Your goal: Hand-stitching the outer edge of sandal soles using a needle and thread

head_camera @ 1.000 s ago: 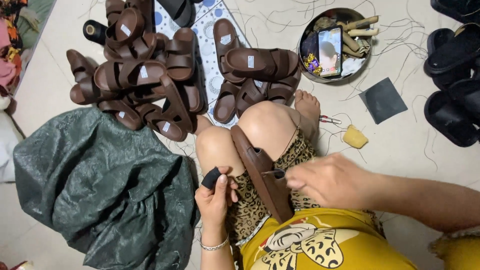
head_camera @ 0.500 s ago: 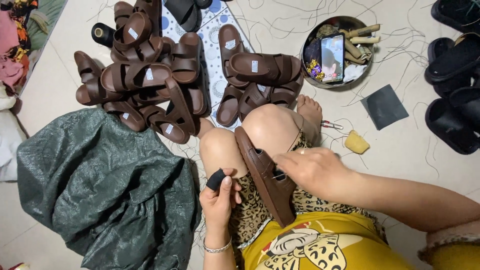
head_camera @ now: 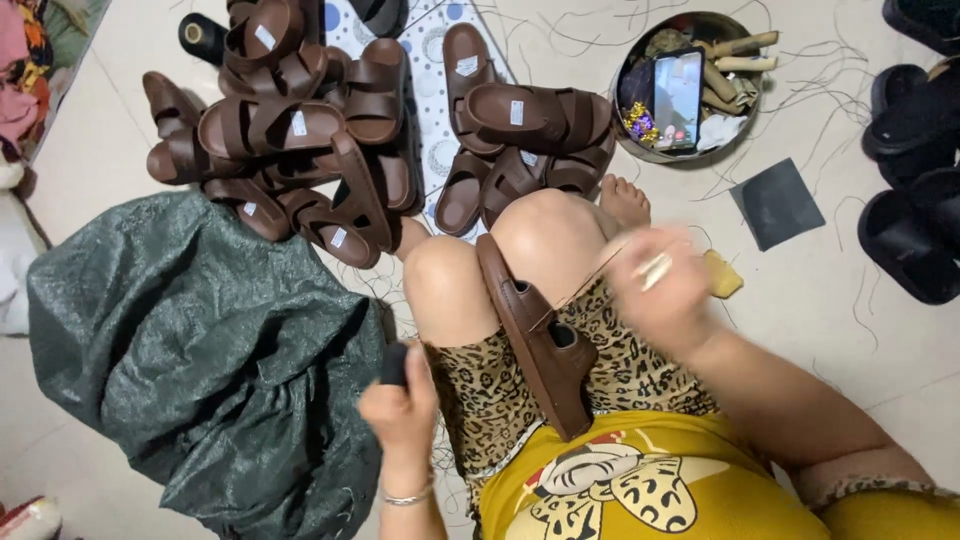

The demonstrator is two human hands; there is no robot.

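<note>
A brown sandal (head_camera: pixel 535 335) lies sole-up between my knees, resting on my lap. My right hand (head_camera: pixel 660 280) is blurred, raised to the right of the sandal, pinching a needle with a thin thread running back down to the sandal's strap. My left hand (head_camera: pixel 400 400) is closed around a small black object at the left of my thigh, beside the green sack.
A heap of brown sandals (head_camera: pixel 300 130) lies ahead on the floor. A round metal tin (head_camera: pixel 690 85) holds a phone and tools. A black square patch (head_camera: pixel 778 203), a yellow block (head_camera: pixel 722 275), black sandals (head_camera: pixel 915 180) at right, a dark green sack (head_camera: pixel 200 360) at left.
My right hand has lifted off the sandal and pulled up and to the right, drawing the thread out. My left hand has shifted left and lower with the black object.
</note>
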